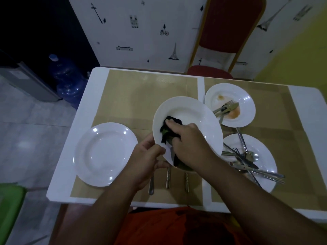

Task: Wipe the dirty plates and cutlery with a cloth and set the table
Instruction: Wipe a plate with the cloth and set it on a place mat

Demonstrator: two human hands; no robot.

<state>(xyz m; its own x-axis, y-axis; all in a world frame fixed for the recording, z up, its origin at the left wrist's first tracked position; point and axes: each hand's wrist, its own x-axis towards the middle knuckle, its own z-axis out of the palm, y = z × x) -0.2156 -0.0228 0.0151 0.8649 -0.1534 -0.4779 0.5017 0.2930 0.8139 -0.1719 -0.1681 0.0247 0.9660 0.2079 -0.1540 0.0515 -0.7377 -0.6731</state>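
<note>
My left hand point(147, 159) grips the near-left rim of a white plate point(191, 110), which is tilted up above the table. My right hand point(185, 138) presses a dark cloth point(172, 121) against the plate's inner surface. A clean white plate point(104, 154) lies flat at the left. At the back right a plate with orange stains point(230, 96) carries a fork and a knife. Another plate point(265, 152) at the near right holds several pieces of cutlery point(247, 161). Three cutlery handles point(168, 179) lie on the placemat under the lifted plate.
Tan placemats point(141, 92) cover the white table point(307, 106). A red chair point(228, 38) stands behind the table's far side. Blue water bottles point(67, 76) stand on the floor at the left, and something green point(10, 206) is at the lower left.
</note>
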